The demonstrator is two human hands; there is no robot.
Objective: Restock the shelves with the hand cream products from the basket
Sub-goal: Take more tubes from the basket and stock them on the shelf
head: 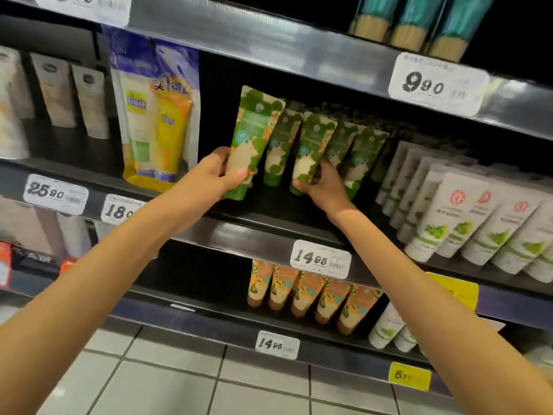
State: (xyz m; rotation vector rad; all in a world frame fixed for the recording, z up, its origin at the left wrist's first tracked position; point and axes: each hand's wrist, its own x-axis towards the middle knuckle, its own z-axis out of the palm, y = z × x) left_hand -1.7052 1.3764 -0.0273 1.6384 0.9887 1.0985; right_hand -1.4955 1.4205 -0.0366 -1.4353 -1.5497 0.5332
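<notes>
Forearms: two bare forearms nearest, stretched from the near corners up toward the middle shelf.
Left hand: curled round the lower half of a green-and-beige leaf-printed plastic hand cream tube; thumb lay across the beige front, fingers hidden behind; tube held cap end down, crimped top tilted right, just left of the row; could not tell whether its cap touched the shelf.
Right hand: wrapped snugly round the cap end of a second matching green tube, second from the left in the standing row.
Row: further matching green tubes stood cap down on the dark metal shelf, leaning on one another; gap remained to their left, up to a yellow-and-purple pouch.
Neighbours: white tubes with green print to the right; orange-patterned tubes on the shelf below; white price tag on the shelf edge.
Handling: judged light, soft-walled and smooth, likely to dent under a squeeze and to topple in a chain if nudged; best taken low near the stiffer cap, as held, and set cap first against the row.
Basket: not in view.
</notes>
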